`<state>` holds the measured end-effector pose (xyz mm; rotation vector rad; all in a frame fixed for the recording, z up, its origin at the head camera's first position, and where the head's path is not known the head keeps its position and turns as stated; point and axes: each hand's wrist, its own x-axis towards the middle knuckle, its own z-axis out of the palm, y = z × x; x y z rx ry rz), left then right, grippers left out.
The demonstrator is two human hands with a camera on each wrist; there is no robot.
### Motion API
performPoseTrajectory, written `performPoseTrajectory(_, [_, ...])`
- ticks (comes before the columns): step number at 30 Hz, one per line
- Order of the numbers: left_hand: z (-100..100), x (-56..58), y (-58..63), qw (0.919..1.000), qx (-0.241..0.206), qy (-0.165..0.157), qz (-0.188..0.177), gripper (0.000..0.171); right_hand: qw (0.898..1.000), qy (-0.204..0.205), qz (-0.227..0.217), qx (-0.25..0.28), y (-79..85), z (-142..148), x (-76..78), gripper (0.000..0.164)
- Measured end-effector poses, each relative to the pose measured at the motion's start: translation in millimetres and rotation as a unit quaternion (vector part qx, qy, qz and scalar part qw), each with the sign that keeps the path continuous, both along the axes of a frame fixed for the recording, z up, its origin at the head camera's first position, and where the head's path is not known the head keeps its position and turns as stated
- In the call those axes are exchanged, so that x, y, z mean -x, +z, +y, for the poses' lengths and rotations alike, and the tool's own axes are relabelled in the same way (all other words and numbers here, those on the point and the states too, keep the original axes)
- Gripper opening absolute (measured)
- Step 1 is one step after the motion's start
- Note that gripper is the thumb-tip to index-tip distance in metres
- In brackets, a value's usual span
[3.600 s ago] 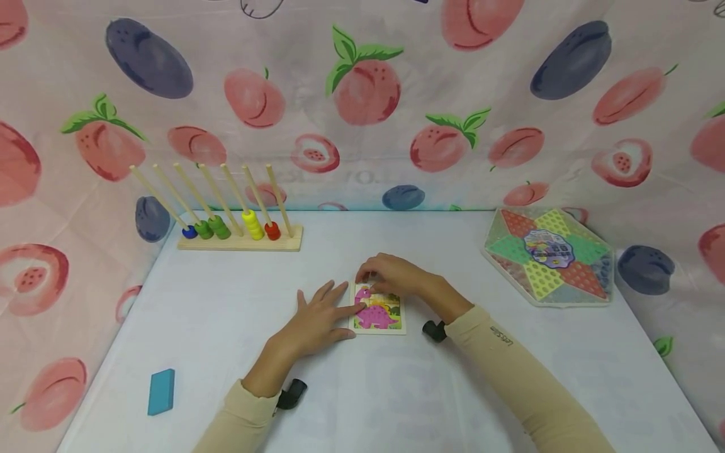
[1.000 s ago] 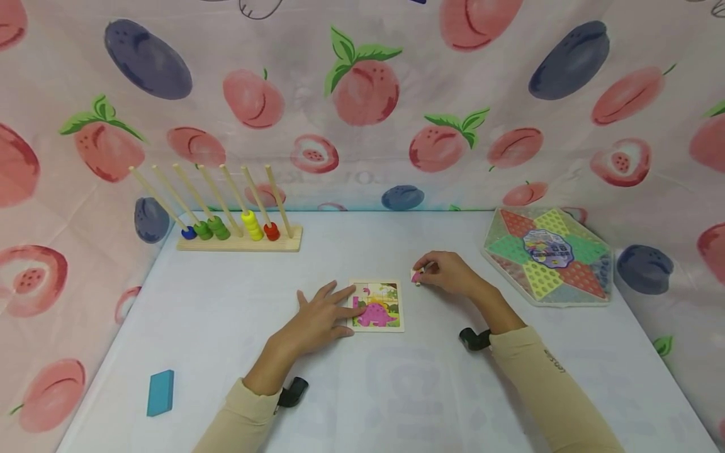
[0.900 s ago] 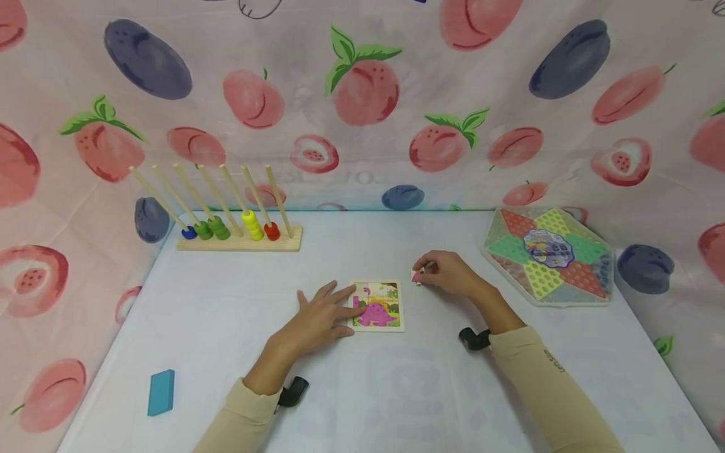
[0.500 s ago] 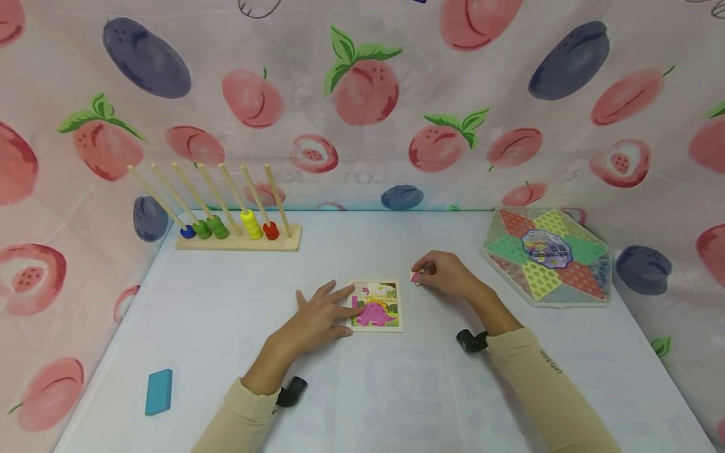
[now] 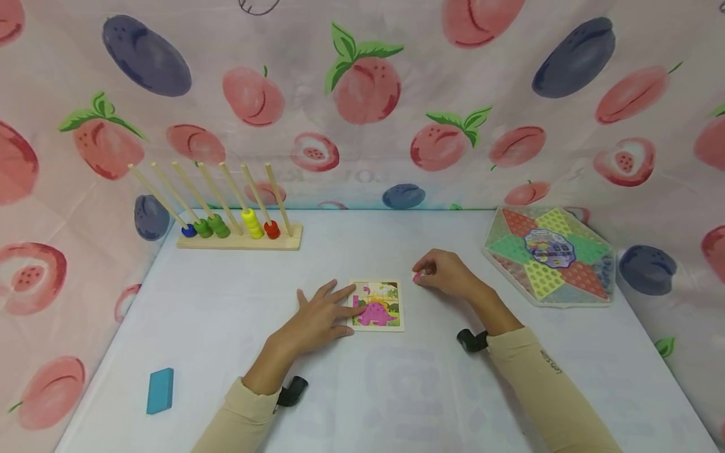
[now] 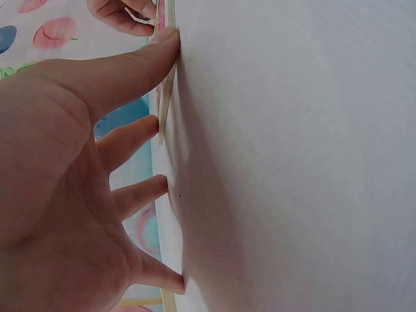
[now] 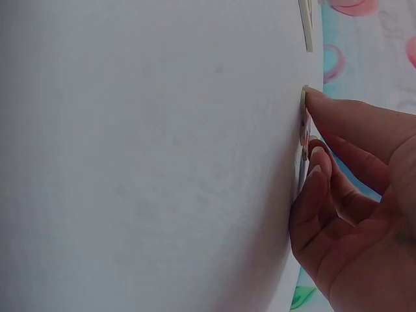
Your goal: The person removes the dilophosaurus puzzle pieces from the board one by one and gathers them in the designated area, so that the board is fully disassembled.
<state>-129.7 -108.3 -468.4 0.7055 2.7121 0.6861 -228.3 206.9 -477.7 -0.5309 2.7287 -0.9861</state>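
A small square jigsaw puzzle [image 5: 377, 314] with a pink dinosaur, set in a pale wooden frame, lies mid-table. My left hand [image 5: 317, 321] is spread flat at its left side, one finger reaching over the picture. In the left wrist view, the thumb [image 6: 170, 43] touches the frame's edge [image 6: 164, 114], while other fingertips rest on the table. To the right of the puzzle, my right hand [image 5: 447, 273] holds a small pink-and-white puzzle piece [image 5: 418, 275] by thumb and fingers. The right wrist view has this piece [image 7: 305, 120] edge-on, close to the tabletop, partly hidden by the fingers.
A wooden bead-counting rack [image 5: 240, 242] with coloured rings on slanted pegs stands at the back left. A hexagonal Chinese checkers set [image 5: 548, 258] lies at the back right. Near the front left is a blue block [image 5: 160, 391]. Fruit-patterned cloth [image 5: 362, 126] hangs behind the table.
My right hand has moved off the puzzle's upper part to the right, taking the piece along. Over the last second it stays there, the piece turning slightly between the fingers. The left hand holds still.
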Motion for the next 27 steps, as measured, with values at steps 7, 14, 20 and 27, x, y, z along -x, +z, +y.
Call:
performPoseTrajectory(7, [-0.6, 0.3, 0.5, 1.0000, 0.000, 0.000, 0.003, 0.047, 1.000, 0.000, -0.010, -0.003, 1.4, -0.4, 0.9, 0.020])
performPoseTrajectory(14, [-0.6, 1.3, -0.6, 1.0000, 0.004, 0.000, 0.003, 0.048, 0.999, 0.011, -0.040, 0.002, 4.0, 3.0, 5.6, 0.024])
performPoseTrajectory(20, [-0.1, 0.7, -1.7, 1.0000, 0.007, 0.005, 0.001, 0.048, 0.999, 0.022, -0.049, -0.009, 8.8, 0.6, 11.2, 0.029])
performPoseTrajectory(27, [0.4, -0.3, -0.8, 0.9998, 0.017, 0.010, -0.007, 0.048, 0.997, 0.071, -0.012, 0.024, 14.7, -17.6, 9.3, 0.036])
